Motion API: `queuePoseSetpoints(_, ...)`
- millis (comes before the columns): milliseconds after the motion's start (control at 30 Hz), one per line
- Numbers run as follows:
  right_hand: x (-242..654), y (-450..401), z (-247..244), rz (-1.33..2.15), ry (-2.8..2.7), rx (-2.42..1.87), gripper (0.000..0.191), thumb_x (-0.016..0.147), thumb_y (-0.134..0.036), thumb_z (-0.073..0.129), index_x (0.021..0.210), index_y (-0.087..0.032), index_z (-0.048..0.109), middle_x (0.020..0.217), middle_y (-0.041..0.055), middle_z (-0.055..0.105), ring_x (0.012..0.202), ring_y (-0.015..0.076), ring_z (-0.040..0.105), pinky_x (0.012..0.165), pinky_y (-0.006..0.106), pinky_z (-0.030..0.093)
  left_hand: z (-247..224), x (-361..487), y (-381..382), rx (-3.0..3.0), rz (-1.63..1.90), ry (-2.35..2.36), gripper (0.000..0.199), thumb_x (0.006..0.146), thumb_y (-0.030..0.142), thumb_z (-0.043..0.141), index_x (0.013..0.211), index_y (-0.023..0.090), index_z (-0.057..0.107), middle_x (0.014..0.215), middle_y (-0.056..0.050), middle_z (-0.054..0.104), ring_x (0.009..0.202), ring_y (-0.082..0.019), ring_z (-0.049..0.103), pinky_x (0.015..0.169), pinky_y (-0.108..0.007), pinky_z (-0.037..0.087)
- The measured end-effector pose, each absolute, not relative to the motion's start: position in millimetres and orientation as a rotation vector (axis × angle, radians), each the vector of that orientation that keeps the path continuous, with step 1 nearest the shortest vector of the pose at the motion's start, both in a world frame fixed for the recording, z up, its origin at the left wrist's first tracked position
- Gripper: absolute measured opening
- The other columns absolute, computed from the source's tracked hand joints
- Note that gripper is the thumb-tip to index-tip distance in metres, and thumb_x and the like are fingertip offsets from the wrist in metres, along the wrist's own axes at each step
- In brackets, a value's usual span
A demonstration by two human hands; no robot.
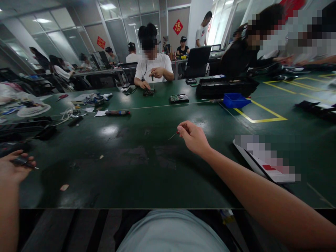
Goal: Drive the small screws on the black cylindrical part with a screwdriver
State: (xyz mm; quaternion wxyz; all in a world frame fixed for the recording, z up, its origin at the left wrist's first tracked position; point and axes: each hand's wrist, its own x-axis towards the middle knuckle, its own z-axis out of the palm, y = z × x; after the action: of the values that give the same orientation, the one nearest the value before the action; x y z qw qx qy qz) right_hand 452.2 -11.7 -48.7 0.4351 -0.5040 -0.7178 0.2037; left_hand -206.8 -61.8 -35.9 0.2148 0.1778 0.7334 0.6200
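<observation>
My right hand (pixel 193 137) is held above the middle of the green table, its fingers closed in a pinch. They grip a small thin screwdriver (pixel 173 135), whose slim metal shaft points left and down; a bit of red handle shows at the fingertips. At the left edge of the view, my left hand (pixel 12 168) is curled around a dark-handled tool with a short pale tip (pixel 21 161). That tool looks like a screwdriver, though part of it is hidden by the palm.
Across the green table (pixel 147 140), a person works on a small device (pixel 149 92). Nearby are a hard drive (pixel 179 98), a blue bin (pixel 235 100), a long black casing (pixel 227 87), a dark pen-like tool (pixel 118 113) and a laptop-like grey object (pixel 258 159). Cables and parts clutter the left.
</observation>
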Motion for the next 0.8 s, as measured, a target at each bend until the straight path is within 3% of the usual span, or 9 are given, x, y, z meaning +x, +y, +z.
queuePoseSetpoints(200,451.7,-11.2,-49.6,0.506,-1.777,-1.256,0.023,0.095,-0.039,0.049,0.088,-0.021,0.062,0.071,0.0024,0.067,0.066,0.0179,0.061,0.064,0.031,0.042,-22.7,-170.9,-61.7,0.36,1.716,2.021,0.027,0.056,0.001,0.043,0.079,0.015,0.049,0.073,-0.002,0.047,0.057,-0.016,0.048,0.049,-0.025,0.043)
queuePoseSetpoints(800,451.5,-11.3,-49.4,0.51,-1.791,-1.249,0.024,0.095,-0.04,0.049,0.089,-0.022,0.063,0.071,0.0019,0.067,0.066,0.0182,0.062,0.063,0.031,0.042,-14.4,-148.1,-63.0,0.398,1.67,2.136,0.032,0.044,0.001,0.044,0.073,0.015,0.047,0.067,-0.001,0.045,0.051,-0.016,0.045,0.045,-0.024,0.038)
